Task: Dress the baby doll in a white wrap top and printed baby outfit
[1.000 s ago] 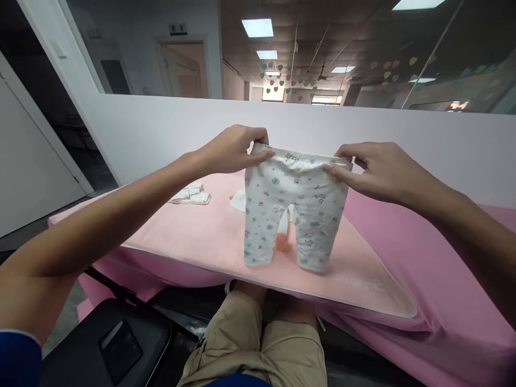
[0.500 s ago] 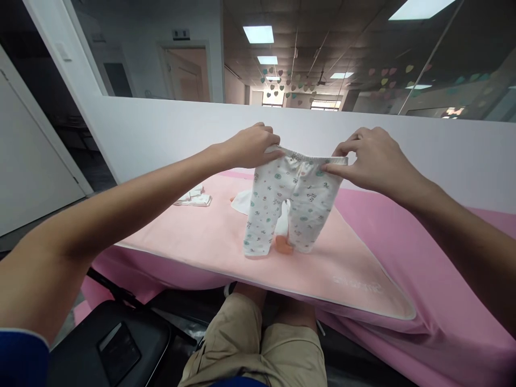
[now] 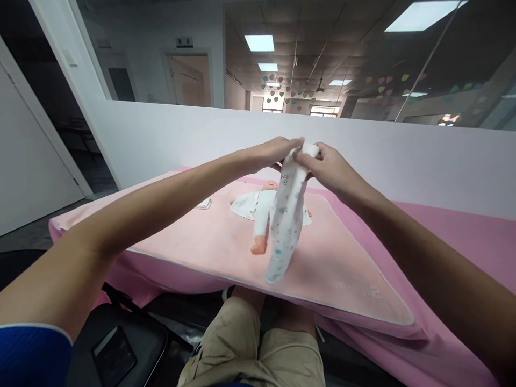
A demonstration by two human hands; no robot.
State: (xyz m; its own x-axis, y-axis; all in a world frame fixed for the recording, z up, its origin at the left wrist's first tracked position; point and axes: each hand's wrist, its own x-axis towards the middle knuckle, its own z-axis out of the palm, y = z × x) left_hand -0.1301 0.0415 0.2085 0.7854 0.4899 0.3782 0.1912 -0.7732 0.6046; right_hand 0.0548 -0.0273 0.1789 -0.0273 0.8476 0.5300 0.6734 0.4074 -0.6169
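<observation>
Both hands hold a pair of baby trousers (image 3: 288,215), white with a small green and grey print, up by the waistband. My left hand (image 3: 282,150) grips the waistband from the left, partly behind the cloth. Thumb on the near side, my right hand (image 3: 322,164) pinches it from the right. Seen nearly side-on, the legs hang together over the mat. Behind them a baby doll (image 3: 262,215) in white clothes lies on its back on the pink mat (image 3: 201,236). The trousers cover part of the doll, including one of its legs.
Folded white cloth (image 3: 205,203) lies left of the doll, partly behind my left forearm. A white wall (image 3: 193,134) with glass above borders the table's far side. A black chair (image 3: 149,344) with a dark phone-like object (image 3: 114,356) stands at lower left.
My hands have come together, and the trousers have gone from spread out facing me to narrow and nearly side-on. More of the doll behind them now shows.
</observation>
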